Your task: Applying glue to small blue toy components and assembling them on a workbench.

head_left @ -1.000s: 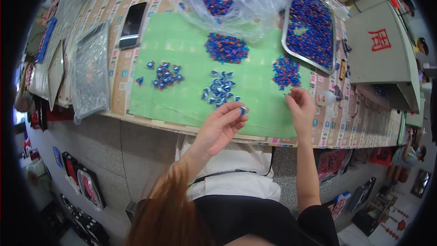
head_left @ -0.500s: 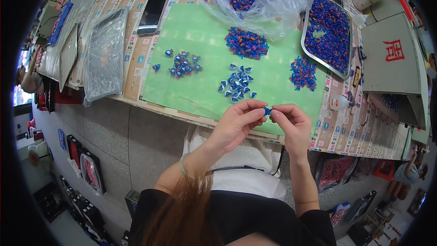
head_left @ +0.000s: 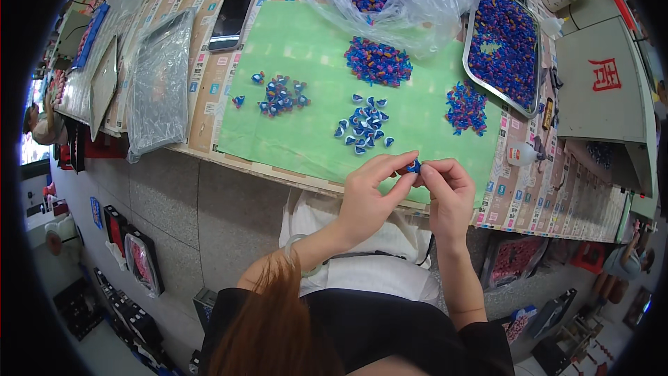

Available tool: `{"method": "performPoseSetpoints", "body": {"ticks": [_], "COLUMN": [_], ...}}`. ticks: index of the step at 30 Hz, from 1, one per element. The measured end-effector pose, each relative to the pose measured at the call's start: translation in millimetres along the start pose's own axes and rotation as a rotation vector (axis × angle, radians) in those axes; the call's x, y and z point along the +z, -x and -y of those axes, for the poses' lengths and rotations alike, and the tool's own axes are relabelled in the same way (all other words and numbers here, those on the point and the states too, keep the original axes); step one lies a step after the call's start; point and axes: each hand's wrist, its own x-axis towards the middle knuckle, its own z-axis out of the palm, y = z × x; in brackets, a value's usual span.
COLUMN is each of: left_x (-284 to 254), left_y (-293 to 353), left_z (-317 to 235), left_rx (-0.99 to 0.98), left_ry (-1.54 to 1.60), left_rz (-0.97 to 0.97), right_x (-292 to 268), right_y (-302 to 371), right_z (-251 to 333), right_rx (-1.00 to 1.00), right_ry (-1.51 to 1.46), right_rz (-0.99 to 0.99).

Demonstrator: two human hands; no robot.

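Observation:
A small blue plastic piece [head_left: 414, 166] with a bit of white is held between my two hands, above the front edge of the green sheet [head_left: 320, 42]. My left hand [head_left: 374, 191] has its thumb and forefinger closed around one side. On the other side, the fingertips of my right hand [head_left: 449, 191] pinch it. Just beyond my hands lies a loose pile of blue-and-white cup-like pieces [head_left: 365, 125]. To the left sits a pile of blue, white and reddish pieces [head_left: 280, 96]. Piles of tiny blue, red and orange parts [head_left: 378, 61] lie farther back and to the right [head_left: 466, 108].
A metal tray [head_left: 467, 49] full of the tiny parts stands at the right, beside a clear plastic bag [head_left: 424, 7] of more parts. Phone [head_left: 233, 17] and plastic-wrapped tray [head_left: 160, 83] lie left. A white bottle [head_left: 520, 154] and grey metal box [head_left: 598, 83] are right.
The blue piece has turned and risen slightly between my fingers, now showing some white. My left hand has shifted a little right, its thumb lower and farther from the forefinger.

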Motion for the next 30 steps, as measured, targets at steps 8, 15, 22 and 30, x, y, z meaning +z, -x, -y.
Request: {"method": "performPoseSetpoints", "body": {"ticks": [8,15,22,30], "left_x": [-2.8,-4.5,-5.0,-10.0], "left_y": [-0.9,-0.3,-0.6,-5.5], "left_z": [2.3,1.4,2.1,-1.6], "left_rx": [0.097,0.103,0.134,-0.011], "left_ry": [-0.092,-0.092,-0.119,0.041], "left_rz": [-0.027,-0.022,-0.025,0.085], "right_x": [0.5,1.6,3.0,1.0], "right_y": [-1.6,-1.5,0.0,-0.2], "right_z": [-2.3,-3.5,-2.8,5.6], "right_rx": [0.023,0.035,0.032,0.032], "right_ry": [-0.05,-0.078,-0.079,-0.078], "right_rz": [0.032,0.045,0.042,0.037]}}
